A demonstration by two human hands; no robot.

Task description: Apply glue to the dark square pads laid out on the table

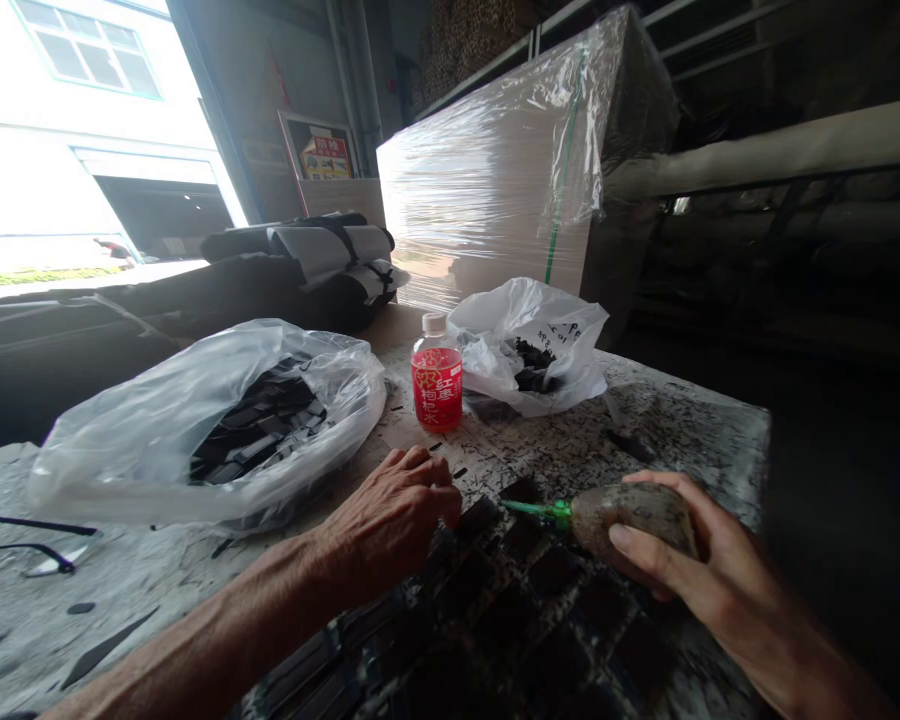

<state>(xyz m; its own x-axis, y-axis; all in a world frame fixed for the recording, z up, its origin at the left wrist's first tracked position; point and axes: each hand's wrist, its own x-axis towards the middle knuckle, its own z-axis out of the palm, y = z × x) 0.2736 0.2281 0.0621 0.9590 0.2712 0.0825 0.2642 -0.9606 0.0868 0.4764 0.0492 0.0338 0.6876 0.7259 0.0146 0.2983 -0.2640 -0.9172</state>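
Speckled table: glue bottle in right hand, nozzle toward left hand.

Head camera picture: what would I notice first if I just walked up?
Probably the red-labelled bottle standing mid-table between two clear plastic bags, the big left bag full of dark pieces. Nearer, the right hand grips a squeeze bottle with a green nozzle, while the left hand presses on dark strips.

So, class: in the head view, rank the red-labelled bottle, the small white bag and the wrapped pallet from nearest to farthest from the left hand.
1. Red-labelled bottle, just beyond the left hand.
2. Small white bag, behind and right of it.
3. Wrapped pallet, farthest back.
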